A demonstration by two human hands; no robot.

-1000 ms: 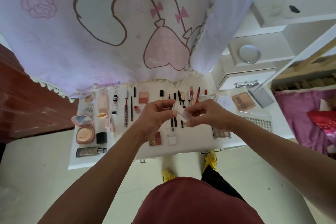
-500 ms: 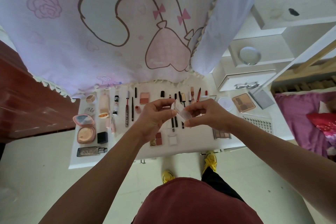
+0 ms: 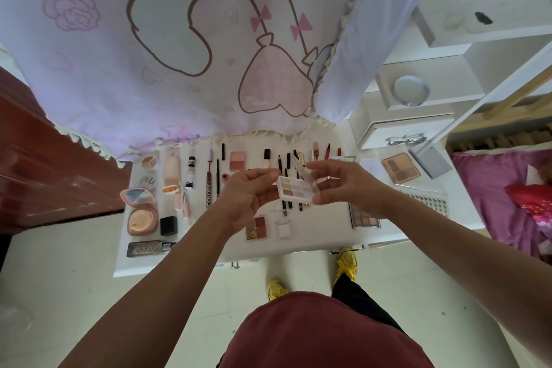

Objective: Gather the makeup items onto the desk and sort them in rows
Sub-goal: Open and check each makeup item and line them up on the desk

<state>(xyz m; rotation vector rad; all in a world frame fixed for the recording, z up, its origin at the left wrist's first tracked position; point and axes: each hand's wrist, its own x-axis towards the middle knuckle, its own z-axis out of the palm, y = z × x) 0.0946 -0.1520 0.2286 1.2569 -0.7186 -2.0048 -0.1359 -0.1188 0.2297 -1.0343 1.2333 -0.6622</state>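
Above the white desk (image 3: 313, 243) I hold a small clear eyeshadow palette (image 3: 294, 190) with pale pans, its lid swung up. My left hand (image 3: 248, 197) grips its left edge and my right hand (image 3: 346, 185) grips its right side and lid. Below lie rows of makeup: pencils and lipsticks (image 3: 288, 158) at the back, a pink compact (image 3: 140, 212), a black cube (image 3: 168, 225), a red quad (image 3: 257, 227), a small white square case (image 3: 283, 230) and a long palette (image 3: 364, 219) half hidden by my right wrist.
A pink cartoon curtain (image 3: 179, 54) hangs over the desk's back edge. A brown palette (image 3: 400, 172) and grey mirror (image 3: 430, 161) lie at the right, beside white shelves (image 3: 418, 128). A brown cabinet (image 3: 44, 158) stands left, a purple bed (image 3: 507, 203) right.
The palette was shut and edge-on between my fingers; now its lid is open and the pans face me. Both hands stayed above the desk's middle.
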